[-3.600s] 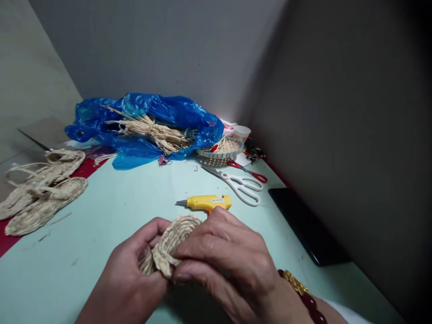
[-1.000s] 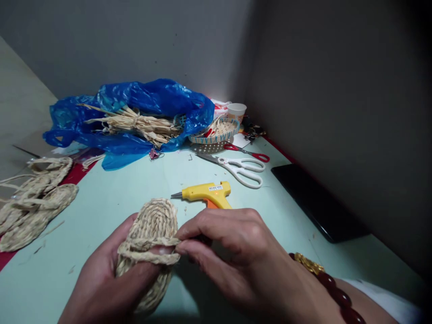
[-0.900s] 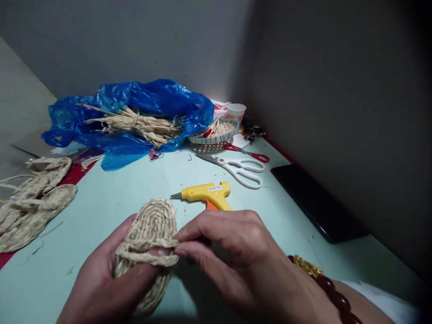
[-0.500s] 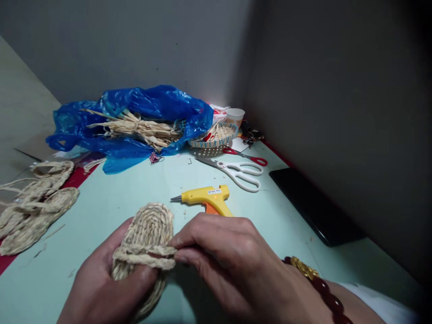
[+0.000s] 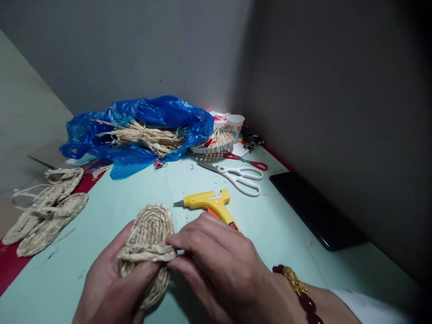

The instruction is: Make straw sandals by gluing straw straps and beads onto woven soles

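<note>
A woven straw sandal (image 5: pixel 151 225) is held up off the table, its coiled sole tipped toward me. My left hand (image 5: pixel 111 279) wraps round its left side, thumb under the braided strap (image 5: pixel 145 253) that crosses the sole. At the strap's right end, my right hand (image 5: pixel 219 265) pinches the braid between thumb and fingers; a beaded bracelet circles that wrist. Just beyond my right hand lies a yellow glue gun (image 5: pixel 207 200), nozzle pointing left, its handle partly covered by my fingers.
Straw sandals (image 5: pixel 50 216) lie at the left edge. Behind are a blue plastic bag (image 5: pixel 145 108) with a straw bundle (image 5: pixel 148 137), a woven basket (image 5: pixel 216 141) and a paper cup (image 5: pixel 235 121). White-handled scissors (image 5: pixel 243 177), red-handled scissors (image 5: pixel 248 160) and a black phone-like slab (image 5: pixel 313 211) lie rightward.
The two strap braids, apart before, are now pressed together. My right fingers have shifted on the strap's right end. The whole view has swung slightly, moving background things down and to the right.
</note>
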A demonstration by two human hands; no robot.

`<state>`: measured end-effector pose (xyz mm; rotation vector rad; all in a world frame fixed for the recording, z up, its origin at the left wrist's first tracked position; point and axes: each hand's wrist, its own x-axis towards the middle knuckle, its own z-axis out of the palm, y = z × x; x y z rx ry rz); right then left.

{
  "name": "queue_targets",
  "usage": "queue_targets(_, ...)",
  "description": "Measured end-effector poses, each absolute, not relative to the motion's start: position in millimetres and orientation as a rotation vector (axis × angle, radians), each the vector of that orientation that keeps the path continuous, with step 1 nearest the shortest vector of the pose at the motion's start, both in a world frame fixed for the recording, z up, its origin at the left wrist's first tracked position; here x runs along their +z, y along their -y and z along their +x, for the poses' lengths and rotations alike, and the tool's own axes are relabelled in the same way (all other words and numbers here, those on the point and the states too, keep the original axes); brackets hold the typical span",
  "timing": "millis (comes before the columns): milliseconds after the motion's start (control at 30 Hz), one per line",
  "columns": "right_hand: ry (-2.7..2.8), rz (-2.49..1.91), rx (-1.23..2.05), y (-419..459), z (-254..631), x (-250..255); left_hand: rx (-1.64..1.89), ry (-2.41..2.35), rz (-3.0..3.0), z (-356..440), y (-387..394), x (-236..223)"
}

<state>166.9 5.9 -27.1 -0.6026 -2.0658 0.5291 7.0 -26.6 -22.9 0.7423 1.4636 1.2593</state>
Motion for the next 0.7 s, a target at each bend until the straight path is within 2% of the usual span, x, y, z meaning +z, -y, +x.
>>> queue_targets(433, 2.209, -0.652, 0.339, -11.9, 166.9, -33.0, 1.319, -1.258, 0.558, 17.2, 28.8, -18.5)
queue_targets(700, 2.045, -0.798, 0.648, -16.8, 170.5, -33.6, 1.228, -1.285, 0.719, -8.3, 31.3, -20.4)
